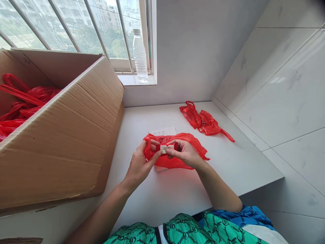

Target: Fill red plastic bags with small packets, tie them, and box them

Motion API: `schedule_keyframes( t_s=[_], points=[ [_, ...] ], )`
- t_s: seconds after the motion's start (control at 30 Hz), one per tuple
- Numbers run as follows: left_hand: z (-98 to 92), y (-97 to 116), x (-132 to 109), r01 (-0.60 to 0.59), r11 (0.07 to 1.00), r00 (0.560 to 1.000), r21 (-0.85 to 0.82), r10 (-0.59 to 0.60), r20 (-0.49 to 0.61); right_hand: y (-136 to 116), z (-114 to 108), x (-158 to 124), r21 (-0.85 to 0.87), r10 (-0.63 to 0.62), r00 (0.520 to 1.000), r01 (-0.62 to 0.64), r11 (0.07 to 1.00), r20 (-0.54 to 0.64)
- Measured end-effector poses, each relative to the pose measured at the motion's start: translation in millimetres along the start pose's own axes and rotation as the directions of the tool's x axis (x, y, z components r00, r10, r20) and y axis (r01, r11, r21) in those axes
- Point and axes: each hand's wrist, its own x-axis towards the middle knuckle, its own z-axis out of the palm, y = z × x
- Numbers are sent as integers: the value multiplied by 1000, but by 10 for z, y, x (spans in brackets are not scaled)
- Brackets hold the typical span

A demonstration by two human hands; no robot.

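Over the white table, my left hand [142,158] and my right hand [186,153] pinch a small packet [165,149] between them. It has a cream middle with a dark printed design and red at both ends; its exact kind is not clear. My left thumb rests on its left part, and my right thumb and fingertips close on its right part. A red plastic bag [177,164] lies spread out beneath and behind both hands. Some of the bag bunches up at my left fingers. A white printed sheet [162,131] sticks out from under the bag.
A large open cardboard box [76,142] with several red plastic bags [43,95] inside stands at the left. Farther back on the table [142,193] lies a crumpled, knotted red bag [203,120]. A clear water bottle [140,57] stands on the windowsill. Tiled wall bounds the right.
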Motion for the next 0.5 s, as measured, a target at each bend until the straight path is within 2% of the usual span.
schedule_keyframes(
  t_s=[0.13, 0.27, 0.33, 0.4, 0.43, 0.5],
  points=[
    [-7, 7, -7, 37, 999, 999, -21, -37, 22, 2, 27, 5, 57, 5, 1000, -5, 998, 5],
    [-2, -8, -8, 11, 1000, 1000, 17, -12, 19, 3, 25, 14, 34, -15, 1000, 14, 999, 13],
    [-10, -12, -7, 2, 999, 1000, 36, -2, 2, -34, -25, -4, -69, -87, 996, 88, 994, 16],
    [-35, -3, -6, -14, 1000, 999, 15, 14, -41, -97, -110, -44, -242, -164, 986, 164, 956, 22],
    [-55, 8, -8, -22, 1000, 997, -8, 22, -71, -130, -160, -69, -334, -177, 984, 179, 925, 35],
    [-99, 40, -17, -44, 998, 991, -51, 37, -127, -183, -256, -124, -473, -121, 990, 141, 870, 72]
  ],
)
